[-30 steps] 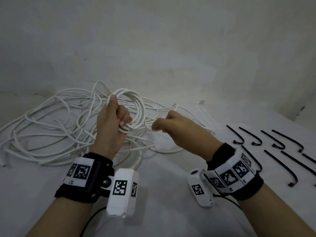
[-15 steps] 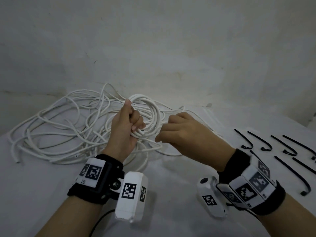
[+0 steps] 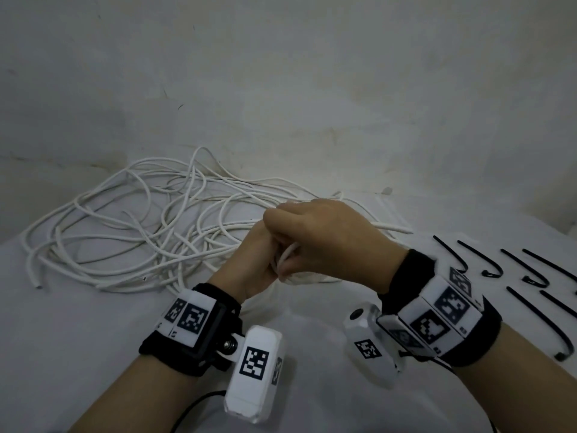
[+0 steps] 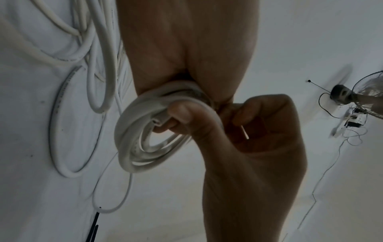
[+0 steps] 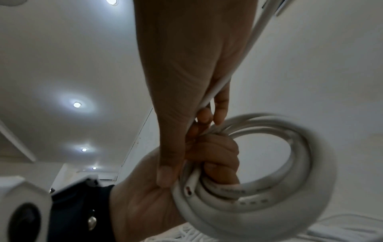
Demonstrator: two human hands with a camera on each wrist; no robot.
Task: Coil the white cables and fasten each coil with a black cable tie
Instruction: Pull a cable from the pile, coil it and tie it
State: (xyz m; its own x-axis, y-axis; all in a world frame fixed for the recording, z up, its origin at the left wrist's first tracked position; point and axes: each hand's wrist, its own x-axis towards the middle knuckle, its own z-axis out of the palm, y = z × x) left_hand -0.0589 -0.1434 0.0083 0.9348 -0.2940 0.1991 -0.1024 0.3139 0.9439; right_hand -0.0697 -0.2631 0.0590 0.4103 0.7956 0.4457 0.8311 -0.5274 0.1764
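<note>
White cable coil (image 4: pixel 145 131) in curled left hand (image 3: pixel 249 264); right hand (image 3: pixel 327 242) fingers (image 5: pixel 219 104) pinching its loose strand.

Little legible: square black-and-white coded markers, faint print on cable.

Coded markers (image 3: pixel 190 318) on the white plates of the left wristband, one more (image 3: pixel 253 363) on the white camera housing below it; likewise on the right wristband plates (image 3: pixel 451 305) and the right camera housing (image 3: pixel 368 348). Small characters beside the marker on the left plate, too small to read. Faint grey printing along the jacket of the white cable coil (image 5: pixel 234 191) in the right wrist view, blurred, not readable.
</note>
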